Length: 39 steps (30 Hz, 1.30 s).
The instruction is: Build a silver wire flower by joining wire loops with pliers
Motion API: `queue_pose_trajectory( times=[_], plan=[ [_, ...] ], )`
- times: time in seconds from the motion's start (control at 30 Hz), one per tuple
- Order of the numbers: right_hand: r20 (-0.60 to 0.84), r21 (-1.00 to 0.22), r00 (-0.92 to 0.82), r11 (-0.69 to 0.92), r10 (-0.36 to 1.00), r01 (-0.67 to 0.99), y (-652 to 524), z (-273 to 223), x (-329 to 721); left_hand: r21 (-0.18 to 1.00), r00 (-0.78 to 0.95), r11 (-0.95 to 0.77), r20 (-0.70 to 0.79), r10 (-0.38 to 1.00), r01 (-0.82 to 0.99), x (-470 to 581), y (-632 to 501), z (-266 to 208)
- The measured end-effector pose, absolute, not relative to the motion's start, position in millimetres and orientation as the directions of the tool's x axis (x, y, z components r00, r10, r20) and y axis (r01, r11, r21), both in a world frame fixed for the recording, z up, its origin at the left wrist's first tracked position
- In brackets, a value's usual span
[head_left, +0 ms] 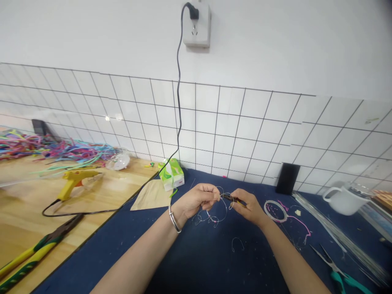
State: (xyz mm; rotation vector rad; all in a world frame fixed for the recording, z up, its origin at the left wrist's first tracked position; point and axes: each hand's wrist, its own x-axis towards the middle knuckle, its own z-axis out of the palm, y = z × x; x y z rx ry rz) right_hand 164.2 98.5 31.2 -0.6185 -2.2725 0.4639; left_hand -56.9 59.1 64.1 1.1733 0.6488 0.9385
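Observation:
Thin silvery wire bent into loops (227, 211) hangs between my hands above the dark blue mat. My left hand (203, 199), with a bangle at the wrist, pinches the wire between thumb and fingers. In my right hand (247, 205) are small pliers (230, 197) with dark jaws and a bit of yellow handle showing; their tips meet the wire close to my left fingertips. Smaller wire curls with pinkish spots dangle below. A loose curved piece of wire (237, 244) lies on the mat under my hands.
Left, on the wooden table, are a yellow glue gun (73, 181), large pliers (45, 241) and colourful pipe cleaners (61, 149). A green tissue pack (172, 173) stands behind. Right are a ring with pink cord (275, 211), straight wires (339, 239), scissors (337, 269) and a white mug (346, 199).

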Motion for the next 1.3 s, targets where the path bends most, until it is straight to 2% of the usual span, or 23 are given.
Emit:
queue_pose_trajectory(
  times=[0.3, 0.97, 1.3],
  plan=[
    [0.578, -0.485, -0.624, 0.836, 0.526, 0.256, 98.5, 33.3, 164.1, 0.944, 0.514, 0.17, 0.0, 0.858, -0.284, -59.0, 62.3, 60.9],
    [0.582, -0.415, -0.624, 0.851, 0.521, 0.322, 98.5, 30.8, 164.2, 0.968, 0.536, 0.142, -0.01, 0.844, -0.206, -64.0, 63.5, 60.0],
    [0.583, -0.343, -0.632, 0.86, 0.511, 0.379, 100.9, 25.8, 166.6, 0.968, 0.534, 0.124, 0.013, 0.846, -0.219, -63.4, 65.1, 55.5]
  ],
)
